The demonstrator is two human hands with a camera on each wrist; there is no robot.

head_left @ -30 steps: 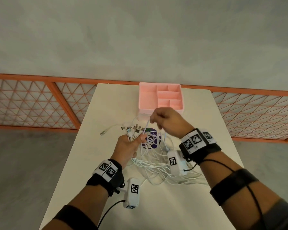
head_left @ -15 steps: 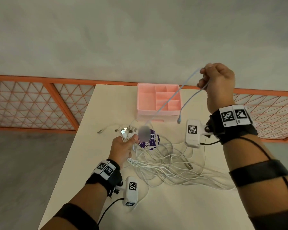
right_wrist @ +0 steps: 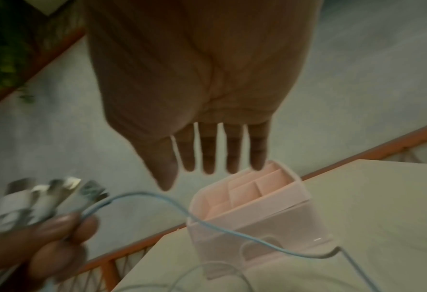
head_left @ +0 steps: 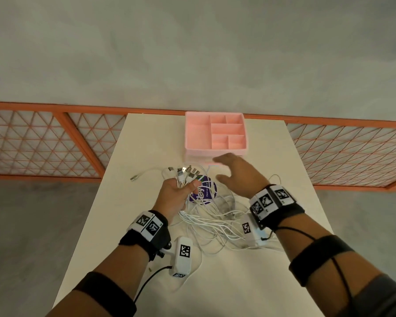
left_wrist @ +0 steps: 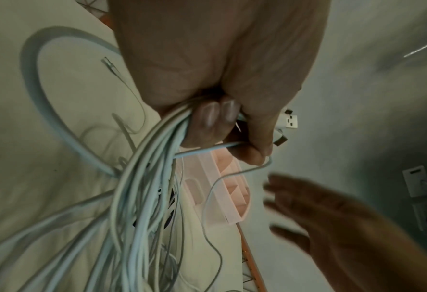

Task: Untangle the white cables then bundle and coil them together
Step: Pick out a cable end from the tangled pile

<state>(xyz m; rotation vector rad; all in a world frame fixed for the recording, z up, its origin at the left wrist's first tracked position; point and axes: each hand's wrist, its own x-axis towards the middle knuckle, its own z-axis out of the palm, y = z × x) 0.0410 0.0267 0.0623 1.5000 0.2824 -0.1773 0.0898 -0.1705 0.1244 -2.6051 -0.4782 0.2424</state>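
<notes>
A tangle of white cables [head_left: 215, 223] lies on the white table [head_left: 249, 282]. My left hand [head_left: 177, 194] grips a bundle of them just below their plugs [head_left: 185, 173], which fan out above the fist; the left wrist view shows the fingers [left_wrist: 217, 116] curled round the cables [left_wrist: 142, 187]. My right hand [head_left: 236, 172] hovers over the tangle, right of the plugs, fingers [right_wrist: 208, 150] straight and spread, holding nothing. One loose plug [head_left: 134, 178] lies to the left on the table.
A pink compartment organiser [head_left: 215, 136] stands at the table's far edge, just beyond my right hand. A purple round sticker [head_left: 204, 191] shows under the cables. An orange lattice railing [head_left: 44, 143] runs behind the table, with grey floor beyond.
My right hand had pulled one cable end high up to the right; it has let go and come back down over the tangle, open. My left hand kept its grip.
</notes>
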